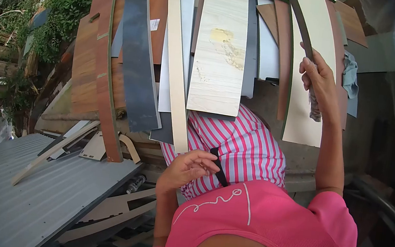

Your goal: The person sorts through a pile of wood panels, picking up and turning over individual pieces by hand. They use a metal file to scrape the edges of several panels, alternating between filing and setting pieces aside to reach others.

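My right hand (pixel 318 76) is closed around a long, thin, dark blade-like tool (pixel 300 19), raised over the boards at the right. Its lower end, below my fist, looks wrapped in greyish cloth (pixel 314 105). My left hand (pixel 188 169) hovers over my lap with its fingers loosely bent and apart, nothing visible in them. Beside those fingertips is a black strap (pixel 219 167) on the pink-striped cloth (pixel 249 151). Directly ahead lies a pale wood-grain board (pixel 217 76) with yellowish rough patches. A narrow cream strip (pixel 179 65) reaches down close to my left hand.
More boards spread leftward, including a dark grey panel (pixel 138 59) and a brown strip (pixel 106 70). A cream panel (pixel 305 108) lies under my right hand. Corrugated metal sheet (pixel 21 190) occupies the lower left. A bluish rag (pixel 350 77) hangs at right; plants (pixel 67 9) grow behind.
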The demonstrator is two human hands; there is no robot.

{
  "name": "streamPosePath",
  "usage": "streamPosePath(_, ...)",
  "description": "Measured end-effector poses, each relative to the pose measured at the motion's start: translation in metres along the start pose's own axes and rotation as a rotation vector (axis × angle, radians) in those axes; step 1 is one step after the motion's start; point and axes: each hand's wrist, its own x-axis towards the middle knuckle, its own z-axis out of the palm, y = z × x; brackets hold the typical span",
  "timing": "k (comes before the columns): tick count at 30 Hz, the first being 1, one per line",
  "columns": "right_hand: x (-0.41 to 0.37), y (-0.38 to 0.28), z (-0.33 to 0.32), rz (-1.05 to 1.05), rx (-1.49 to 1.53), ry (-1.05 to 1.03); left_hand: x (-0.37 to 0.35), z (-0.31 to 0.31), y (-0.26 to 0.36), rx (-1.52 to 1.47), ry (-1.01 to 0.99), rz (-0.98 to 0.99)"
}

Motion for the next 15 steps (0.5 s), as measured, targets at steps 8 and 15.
streamPosePath(8, 0.041, 0.064, -0.09, -0.057, -0.86, 0.518, 0.148, 0.079, -0.008, -0.022, 0.068, -0.29)
streamPosePath(15, 0.038, 0.069, -0.089, -0.043, -0.82, 0.555, 0.173, 0.098, -0.059, -0.468, -0.099, -0.527)
